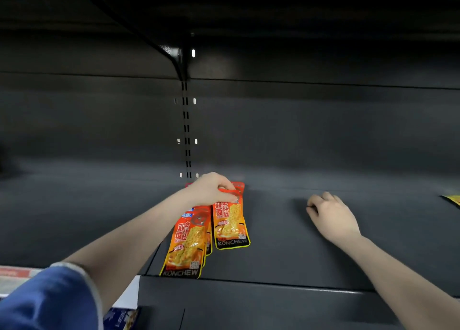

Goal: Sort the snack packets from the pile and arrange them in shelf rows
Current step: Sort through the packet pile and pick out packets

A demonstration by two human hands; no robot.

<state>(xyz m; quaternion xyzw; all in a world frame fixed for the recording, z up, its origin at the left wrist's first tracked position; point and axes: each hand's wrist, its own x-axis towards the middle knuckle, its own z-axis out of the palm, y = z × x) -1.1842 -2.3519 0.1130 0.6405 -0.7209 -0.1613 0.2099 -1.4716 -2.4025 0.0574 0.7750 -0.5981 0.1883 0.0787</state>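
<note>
Packets [230, 220]: two fronts showing, others beneath.

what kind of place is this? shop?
Likely a shop aisle: a dark metal retail shelf with a slotted upright for adjustable brackets, and identical orange snack packets being laid in a row by the left hand.

Two snack packets lie on the dark shelf [286, 242], just left of its middle. The rear packet [230, 224] sits farther back and to the right; the front packet [185, 247] overlaps a stack beneath it and reaches the shelf's front edge, just beside the rear one. The left hand [210, 189] rests on the rear packet's far end. The right hand [329, 211] is down on the bare shelf, well right of both. Another packet's corner [451, 200] pokes in at the far right. The slotted upright [186, 130] stands behind the packets.
</note>
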